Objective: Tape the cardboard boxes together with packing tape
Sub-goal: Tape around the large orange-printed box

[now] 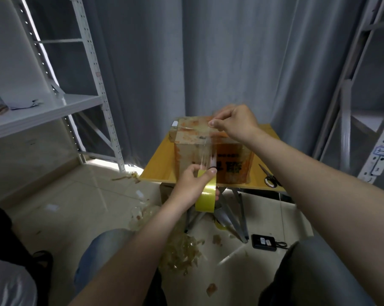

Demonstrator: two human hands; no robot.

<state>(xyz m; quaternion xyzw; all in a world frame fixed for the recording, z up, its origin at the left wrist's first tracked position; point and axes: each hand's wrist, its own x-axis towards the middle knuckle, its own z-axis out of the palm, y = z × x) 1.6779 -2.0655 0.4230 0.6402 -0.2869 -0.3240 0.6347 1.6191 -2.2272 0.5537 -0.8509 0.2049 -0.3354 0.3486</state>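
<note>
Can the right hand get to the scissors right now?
Likely yes: the scissors lie uncovered on the table beside the box, but the right hand pinches the tape and would have to let go.

Motion blurs the fingers of the right hand (235,124) where they pinch the strip (205,156). The left hand (191,186), gripping the roll (206,198), hides its core; the box (186,154) lettering is too blurred to read.

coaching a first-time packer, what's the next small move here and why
Probably press the tape end down onto the box top. The right hand pinches that end at the top, while the left hand holds the roll low, with the strip stretched between them.
</note>
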